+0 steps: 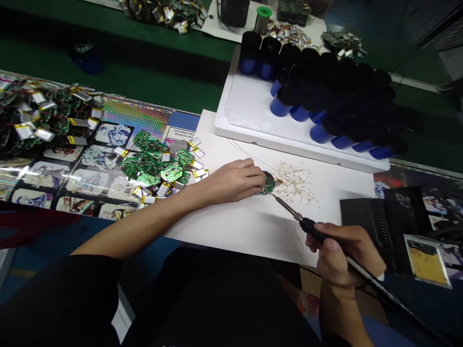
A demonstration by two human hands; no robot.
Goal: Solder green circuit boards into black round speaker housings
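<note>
Head view: the left hand [235,180] held a small round green circuit board [268,184] down on the white worktop [235,226]. The right hand [340,255] gripped a black soldering iron [300,219], with its tip at the board's right edge.

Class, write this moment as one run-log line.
left hand: pins board on sheet | right hand: grips iron | iron tip: at board

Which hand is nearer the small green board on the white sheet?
Left. The left hand holds the board from its left; the right hand sits to its lower right, holding the soldering iron.
</note>
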